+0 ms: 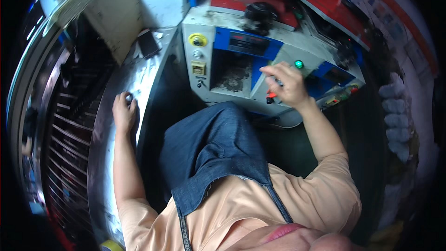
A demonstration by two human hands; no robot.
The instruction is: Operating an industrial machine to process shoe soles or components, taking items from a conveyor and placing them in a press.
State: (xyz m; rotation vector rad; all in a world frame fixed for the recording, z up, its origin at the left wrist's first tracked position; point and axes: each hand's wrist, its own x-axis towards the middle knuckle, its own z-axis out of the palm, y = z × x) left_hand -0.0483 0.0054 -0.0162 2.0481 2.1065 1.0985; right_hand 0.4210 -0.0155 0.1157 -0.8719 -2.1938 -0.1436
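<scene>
Resting at the metal bench (148,72) on my left, my left hand (123,114) has its fingers curled around a small dark piece (129,97), whose kind is too small to tell. My right hand (289,85) is raised before the front panel of a grey and blue machine (200,86). Its fingers are bent and slightly blurred, with a small grey-blue bit (278,82) between them that I cannot make out. Just beyond this hand glows a green button (299,64). Below the fingers shows an orange-red switch (271,96); contact with it is unclear.
Red press-like parts (251,0) and a black knob (260,16) top the machine. A yellow-ringed button (198,41) sits on its left panel. A dark flat block (147,44) lies on the bench. Wire racking (69,144) stands beyond it; grey bundles (397,121) are at right.
</scene>
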